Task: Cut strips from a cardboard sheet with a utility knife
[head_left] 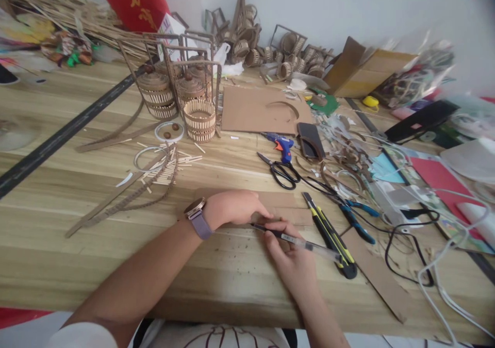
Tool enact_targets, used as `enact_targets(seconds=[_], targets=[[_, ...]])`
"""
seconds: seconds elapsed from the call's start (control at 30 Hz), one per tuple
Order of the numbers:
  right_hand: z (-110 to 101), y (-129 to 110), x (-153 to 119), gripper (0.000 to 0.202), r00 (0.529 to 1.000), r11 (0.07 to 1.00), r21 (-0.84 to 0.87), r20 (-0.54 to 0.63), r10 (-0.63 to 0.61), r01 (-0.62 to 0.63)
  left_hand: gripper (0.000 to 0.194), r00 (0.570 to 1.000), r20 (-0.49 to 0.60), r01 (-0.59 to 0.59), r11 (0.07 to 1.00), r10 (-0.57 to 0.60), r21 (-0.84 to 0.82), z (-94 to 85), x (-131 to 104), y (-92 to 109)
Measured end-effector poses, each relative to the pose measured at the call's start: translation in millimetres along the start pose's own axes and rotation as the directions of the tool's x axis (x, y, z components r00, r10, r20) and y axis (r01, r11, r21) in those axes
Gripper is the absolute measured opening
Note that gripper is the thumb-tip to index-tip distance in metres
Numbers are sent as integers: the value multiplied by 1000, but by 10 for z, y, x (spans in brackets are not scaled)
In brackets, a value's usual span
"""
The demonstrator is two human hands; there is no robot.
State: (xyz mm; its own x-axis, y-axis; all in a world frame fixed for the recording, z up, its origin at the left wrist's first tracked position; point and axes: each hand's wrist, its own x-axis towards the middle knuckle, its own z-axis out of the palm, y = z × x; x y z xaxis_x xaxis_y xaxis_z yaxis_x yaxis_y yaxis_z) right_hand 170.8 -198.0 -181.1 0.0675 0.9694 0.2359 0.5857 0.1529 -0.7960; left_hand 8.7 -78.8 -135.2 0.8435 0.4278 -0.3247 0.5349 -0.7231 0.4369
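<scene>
My right hand grips a pen, a clear-barrelled one with a dark front end, its tip pointing left beneath my left hand. Bent over a piece of brown cardboard, my left hand has its fingers curled down and wears a watch at the wrist. What lies under those fingers is mostly hidden. Just right of the hands is a black and yellow utility knife. Scissors and a blue glue gun lie beyond them.
Small wooden-slat baskets with tall frames stand back left, near loose sticks and rings. A cardboard sheet and a phone lie ahead. Blue-handled pliers, tangled cables and a cardboard strip occupy the right.
</scene>
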Motion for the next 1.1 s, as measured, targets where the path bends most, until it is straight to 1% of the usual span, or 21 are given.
enact_targets(seconds=[0.13, 0.23, 0.3, 0.37, 0.43, 0.53, 0.6, 0.63, 0.67, 0.77, 0.87, 0.97, 1.1], targets=[[-176, 81, -13, 15, 998, 997, -64, -58, 39, -42, 64, 1000, 2, 27, 999, -27, 18, -11, -11, 29], [-365, 189, -29, 18, 980, 974, -157, -139, 143, -164, 66, 999, 5, 37, 999, -37, 27, -14, -14, 37], [-498, 269, -38, 24, 956, 945, -208, -203, 212, -254, 66, 999, 18, 45, 999, -45, 27, -18, -18, 40], [-627, 335, -46, 28, 931, 920, -235, -268, 249, -314, 67, 998, 29, 49, 999, -50, 21, -23, -22, 42], [-742, 372, -59, 27, 911, 901, -271, -335, 242, -339, 67, 998, 35, 51, 999, -52, 15, -26, -24, 43], [-836, 355, -96, 25, 897, 889, -343, -419, 143, -302, 66, 998, 42, 54, 999, -54, 3, -26, -17, 40], [-801, 295, -126, 23, 902, 907, -350, -425, 72, -237, 65, 998, 40, 52, 999, -52, 2, -21, -8, 33], [-748, 255, -140, 22, 913, 924, -324, -405, 57, -201, 64, 998, 36, 49, 999, -49, 7, -17, -4, 28], [-673, 210, -151, 20, 929, 945, -282, -366, 51, -163, 64, 999, 28, 45, 999, -45, 12, -13, 0, 23], [-374, 71, -163, 16, 980, 992, -107, -194, 41, -62, 64, 999, 5, 31, 999, -31, 21, 3, 3, 8], [-103, -24, -139, 13, 998, 1000, 0, -68, 17, -17, 63, 1000, -11, 13, 1000, -13, 12, 17, -2, -4], [40, -55, -100, 13, 1000, 999, 35, -24, 3, -2, 60, 999, -30, -28, 1000, 28, 6, 28, -3, -16], [83, -46, -59, 14, 1000, 1000, 29, -13, 0, 0, 56, 998, -46, -52, 999, 51, -15, 38, 3, -30]])
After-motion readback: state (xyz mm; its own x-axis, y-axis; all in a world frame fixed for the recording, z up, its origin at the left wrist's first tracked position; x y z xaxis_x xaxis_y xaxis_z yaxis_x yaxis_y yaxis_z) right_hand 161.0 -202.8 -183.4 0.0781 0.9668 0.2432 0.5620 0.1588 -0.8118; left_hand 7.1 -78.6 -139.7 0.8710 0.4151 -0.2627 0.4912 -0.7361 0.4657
